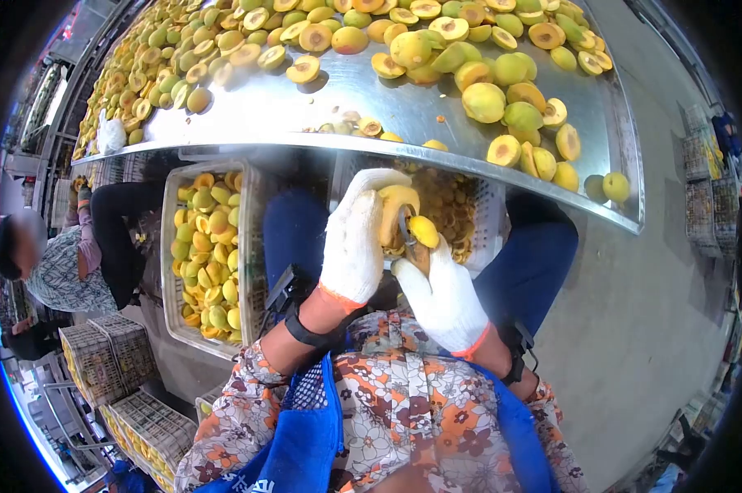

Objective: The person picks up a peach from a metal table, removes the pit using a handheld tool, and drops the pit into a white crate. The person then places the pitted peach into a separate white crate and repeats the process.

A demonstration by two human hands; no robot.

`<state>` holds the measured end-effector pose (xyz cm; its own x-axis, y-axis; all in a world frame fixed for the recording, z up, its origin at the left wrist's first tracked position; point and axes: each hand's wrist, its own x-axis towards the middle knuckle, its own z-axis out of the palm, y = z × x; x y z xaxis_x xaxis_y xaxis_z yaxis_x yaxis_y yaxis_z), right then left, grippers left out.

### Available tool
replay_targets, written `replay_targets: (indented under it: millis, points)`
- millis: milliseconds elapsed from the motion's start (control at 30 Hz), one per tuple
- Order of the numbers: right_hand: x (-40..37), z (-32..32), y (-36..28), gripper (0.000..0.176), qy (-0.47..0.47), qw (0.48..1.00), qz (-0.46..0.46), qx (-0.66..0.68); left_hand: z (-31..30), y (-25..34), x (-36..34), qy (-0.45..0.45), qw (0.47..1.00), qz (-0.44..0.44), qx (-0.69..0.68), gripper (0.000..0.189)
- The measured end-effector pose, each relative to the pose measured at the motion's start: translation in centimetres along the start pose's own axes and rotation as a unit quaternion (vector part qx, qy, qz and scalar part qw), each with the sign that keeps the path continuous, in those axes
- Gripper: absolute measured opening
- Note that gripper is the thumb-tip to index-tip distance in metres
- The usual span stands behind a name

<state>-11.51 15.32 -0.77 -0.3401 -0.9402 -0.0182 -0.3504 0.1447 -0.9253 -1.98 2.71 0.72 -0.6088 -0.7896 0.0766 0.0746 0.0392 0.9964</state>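
My left hand, in a white glove, is closed around a yellow peach half just below the edge of the steel table. My right hand, also gloved, grips a small tool whose tip sits in the fruit, with a yellow piece at its fingertips. Both hands work over a white crate of pits and scraps between my knees.
The steel table above carries many halved and whole peaches. A white crate of peach halves stands to my left. Another person sits further left, beside stacked crates. Grey floor lies to the right.
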Motion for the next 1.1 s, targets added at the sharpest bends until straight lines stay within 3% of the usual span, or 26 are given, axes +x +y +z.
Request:
replay_targets:
  millis: [67, 100, 133, 167, 233, 267, 333, 367, 400, 467, 533, 567, 600, 633, 700, 767, 833, 867, 933, 1000, 1067, 1100]
  points:
    - [-0.2, -0.1, 0.5, 0.049, -0.015, 1.0, 0.008, 0.014, 0.2, -0.3, 0.0, 0.006, 1.0, -0.008, 0.011, 0.044]
    - [-0.2, -0.2, 0.8, 0.047, -0.008, 0.998, -0.057, -0.018, 0.0, -0.7, 0.2, 0.004, 1.0, -0.009, 0.012, 0.044]
    - [-0.2, -0.3, 0.8, 0.045, -0.001, 0.991, -0.12, -0.051, -0.5, -1.2, 0.6, -0.047, 0.998, -0.019, 0.029, 0.045]
    - [-0.4, -0.6, 0.5, 0.045, 0.0, 0.992, -0.117, -0.05, -0.9, -1.8, 0.9, -0.097, 0.994, -0.031, 0.045, 0.046]
    - [-0.3, -1.3, -0.9, 0.04, -0.062, 0.988, 0.104, 0.1, -1.4, -3.0, 1.7, -0.114, 0.991, -0.075, -0.009, 0.044]
    - [-0.2, -1.5, -0.7, 0.04, -0.06, 0.987, 0.106, 0.101, -1.4, -3.6, 1.8, -0.129, 0.983, -0.119, -0.063, 0.042]
    - [0.1, -1.8, 0.0, 0.041, -0.091, 0.947, 0.208, 0.226, -0.2, -3.2, 2.2, -0.1, 0.989, -0.098, -0.053, 0.047]
    - [0.3, -1.7, 0.5, 0.041, -0.09, 0.947, 0.207, 0.227, 0.3, -2.6, 2.3, -0.078, 0.984, -0.136, -0.087, 0.051]
    - [0.3, -1.4, 1.3, 0.038, -0.062, 0.967, 0.176, 0.172, 0.9, -2.2, 2.3, -0.057, 0.975, -0.176, -0.121, 0.056]
    - [0.2, -0.8, 2.7, 0.036, -0.033, 0.982, 0.146, 0.117, 1.6, -2.6, 2.1, -0.02, 0.976, -0.148, -0.16, 0.046]
    - [0.2, -0.4, 3.2, 0.027, -0.019, 0.995, -0.099, -0.006, 1.8, -2.0, 1.6, -0.031, 0.997, -0.051, 0.051, 0.033]
    - [-0.1, -0.5, 3.0, 0.027, -0.022, 0.995, -0.098, -0.004, 1.6, -3.0, 1.7, -0.014, 0.997, -0.046, 0.062, 0.024]
    - [-0.2, -1.0, 1.9, 0.023, -0.065, 0.962, 0.089, 0.251, 1.5, -3.0, 2.0, -0.013, 0.997, -0.049, 0.063, 0.024]
    - [-0.3, -1.4, 1.1, 0.019, -0.101, 0.83, 0.266, 0.479, 1.2, -3.0, 2.2, -0.039, 0.995, -0.082, 0.051, 0.024]
    - [-0.2, -1.7, 0.9, 0.016, -0.118, 0.813, 0.273, 0.501, 1.4, -2.7, 2.3, -0.065, 0.991, -0.114, 0.04, 0.024]
    - [-0.3, -2.0, 1.0, 0.014, -0.133, 0.795, 0.28, 0.522, 2.4, -2.5, 1.8, -0.011, 0.994, -0.069, 0.08, 0.025]
    - [-0.3, -2.1, 1.2, 0.012, -0.156, 0.744, 0.304, 0.575, 2.3, -2.9, 2.0, -0.023, 0.994, -0.079, 0.075, 0.026]
    - [-0.3, -2.1, 1.3, 0.012, -0.156, 0.744, 0.305, 0.574, 2.3, -3.2, 2.2, -0.035, 0.993, -0.087, 0.069, 0.026]
    - [-0.4, -2.0, 1.7, 0.014, -0.148, 0.675, 0.341, 0.637, 2.1, -5.2, 2.6, -0.055, 0.993, -0.095, 0.044, 0.025]
    - [-0.4, -1.7, 2.2, 0.017, -0.16, 0.661, 0.342, 0.648, 1.8, -6.8, 2.4, -0.074, 0.992, -0.102, 0.02, 0.025]
    - [-0.4, -1.7, 2.7, 0.02, -0.173, 0.648, 0.343, 0.658, 1.9, -7.7, 1.9, -0.05, 0.998, 0.001, 0.042, 0.026]
    - [-0.2, -1.7, 3.0, 0.023, -0.189, 0.614, 0.335, 0.689, 1.3, -7.6, 2.3, -0.096, 0.994, -0.023, 0.049, 0.031]
